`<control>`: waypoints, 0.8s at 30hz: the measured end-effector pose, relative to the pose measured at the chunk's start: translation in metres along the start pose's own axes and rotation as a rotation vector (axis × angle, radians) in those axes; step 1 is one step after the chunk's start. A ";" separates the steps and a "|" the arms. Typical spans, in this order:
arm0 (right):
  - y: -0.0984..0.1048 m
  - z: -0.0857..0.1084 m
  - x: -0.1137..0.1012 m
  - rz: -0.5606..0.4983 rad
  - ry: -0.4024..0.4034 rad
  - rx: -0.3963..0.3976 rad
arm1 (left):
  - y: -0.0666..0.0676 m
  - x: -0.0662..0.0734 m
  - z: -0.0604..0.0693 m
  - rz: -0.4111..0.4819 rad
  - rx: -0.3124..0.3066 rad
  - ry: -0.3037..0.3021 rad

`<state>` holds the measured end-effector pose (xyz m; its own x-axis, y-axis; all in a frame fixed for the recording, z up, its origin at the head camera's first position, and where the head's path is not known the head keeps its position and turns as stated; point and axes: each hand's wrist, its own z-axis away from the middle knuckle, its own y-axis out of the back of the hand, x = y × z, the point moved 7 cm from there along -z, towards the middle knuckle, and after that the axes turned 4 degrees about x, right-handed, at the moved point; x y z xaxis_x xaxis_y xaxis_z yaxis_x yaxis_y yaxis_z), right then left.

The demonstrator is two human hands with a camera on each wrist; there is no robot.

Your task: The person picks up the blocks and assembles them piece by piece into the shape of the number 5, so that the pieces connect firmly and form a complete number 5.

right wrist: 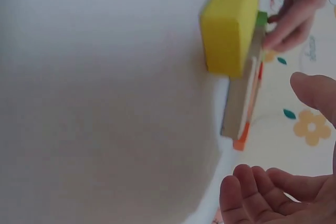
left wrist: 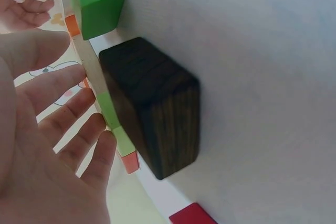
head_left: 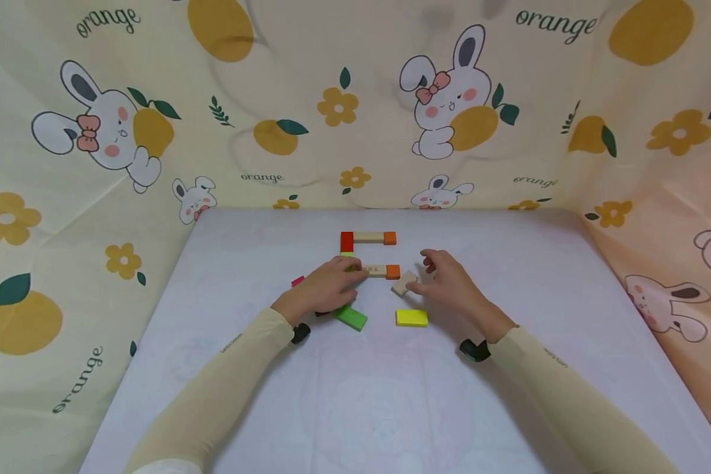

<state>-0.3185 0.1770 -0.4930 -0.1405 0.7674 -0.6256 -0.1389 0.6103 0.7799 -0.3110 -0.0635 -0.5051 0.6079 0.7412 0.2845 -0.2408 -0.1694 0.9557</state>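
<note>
Our right hand, the nearer one, has thumb and fingers apart. The flat, pale wooden block is by its thumb, to the left, slanting from near left to far right. Our left hand looks loose.

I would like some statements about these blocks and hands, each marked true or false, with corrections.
1. The yellow block lies right of the angled green block in the head view. True.
2. The right hand grips the yellow block. False: the hand is apart from it.
3. The far orange block touches the far red block. False: a pale wooden block lies between them.
4. The left wrist view shows a dark wood-grained block. True.
</note>
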 end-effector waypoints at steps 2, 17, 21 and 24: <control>-0.006 0.001 0.000 0.004 -0.012 -0.019 | 0.001 0.000 0.000 0.006 0.003 -0.001; -0.023 0.006 0.006 0.032 -0.029 -0.041 | 0.002 0.004 -0.003 0.024 -0.013 -0.016; -0.023 0.005 0.001 0.045 0.008 -0.038 | 0.004 0.003 -0.001 0.014 -0.013 0.006; -0.023 0.003 -0.001 0.063 0.019 -0.036 | 0.004 0.002 0.000 0.010 -0.005 0.010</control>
<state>-0.3120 0.1625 -0.5102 -0.1688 0.7998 -0.5760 -0.1646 0.5533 0.8166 -0.3109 -0.0628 -0.5005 0.5978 0.7459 0.2936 -0.2510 -0.1737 0.9523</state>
